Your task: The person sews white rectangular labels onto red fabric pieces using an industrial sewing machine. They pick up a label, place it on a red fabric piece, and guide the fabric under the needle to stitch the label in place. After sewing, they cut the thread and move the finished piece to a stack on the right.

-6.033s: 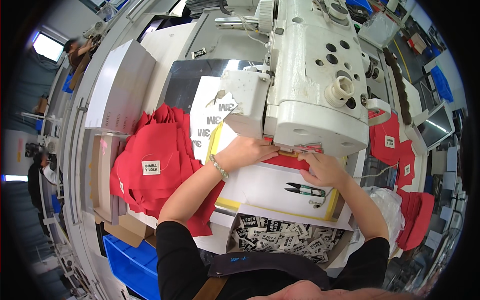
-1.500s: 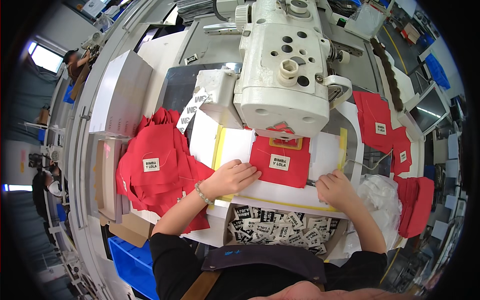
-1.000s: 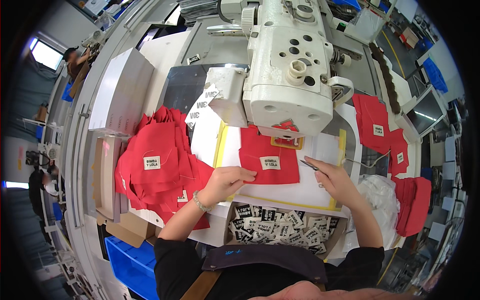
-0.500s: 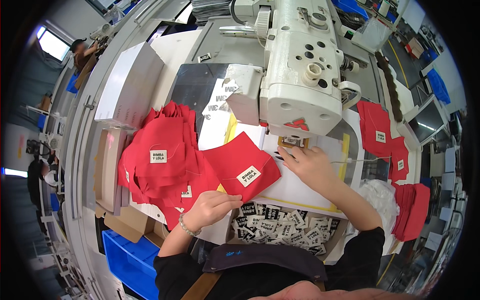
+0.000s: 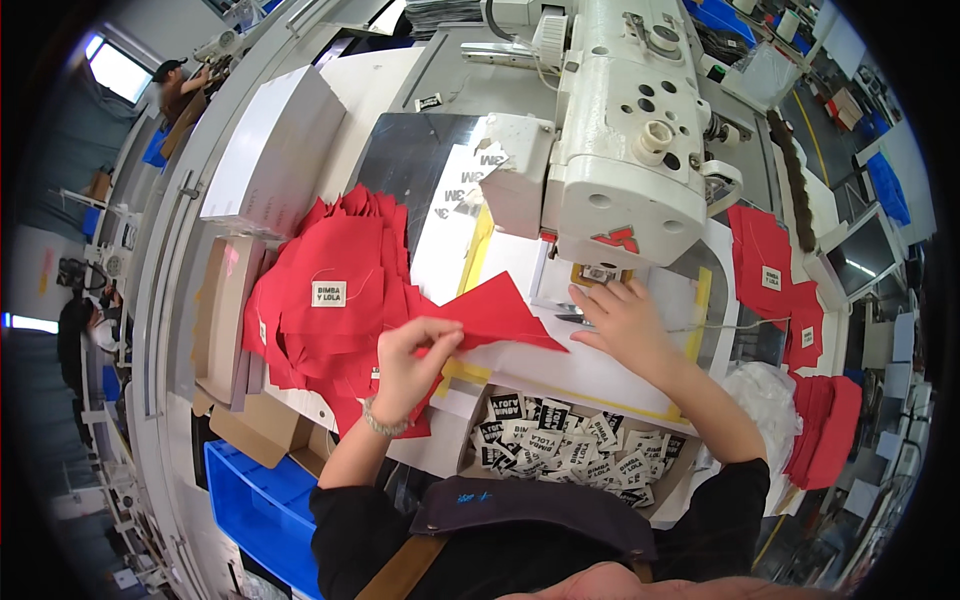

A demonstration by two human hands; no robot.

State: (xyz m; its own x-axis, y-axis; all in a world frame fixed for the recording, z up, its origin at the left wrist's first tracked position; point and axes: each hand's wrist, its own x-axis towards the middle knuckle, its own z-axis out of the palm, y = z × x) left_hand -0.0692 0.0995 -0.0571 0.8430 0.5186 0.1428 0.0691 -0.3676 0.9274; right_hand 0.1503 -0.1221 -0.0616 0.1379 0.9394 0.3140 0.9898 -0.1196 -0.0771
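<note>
My left hand [image 5: 418, 362] pinches the near edge of a red fabric piece [image 5: 497, 312], which is raised and folded over, its label side hidden. To its left lies a heaped stack of red fabric pieces [image 5: 340, 260], several with a small white printed label and loose threads. My right hand [image 5: 622, 318] is closed beside the sewing machine's label clamp [image 5: 602, 274], under the head. A small dark pointed tool, apparently thread snips [image 5: 573, 318], juts out between its thumb and fingers; the rest of it is hidden.
The white sewing machine [image 5: 640, 150] rises just beyond my hands. A box of black and white labels [image 5: 560, 445] sits close to my body. Blue bin [image 5: 262, 515] and open carton [image 5: 228, 320] stand left; more red pieces [image 5: 825, 430] and a clear plastic bag [image 5: 755, 405] lie right.
My left hand has lifted up and away from me, raising the red piece's near edge so its label no longer shows. My right hand stays by the clamp. The whole view has shifted slightly.
</note>
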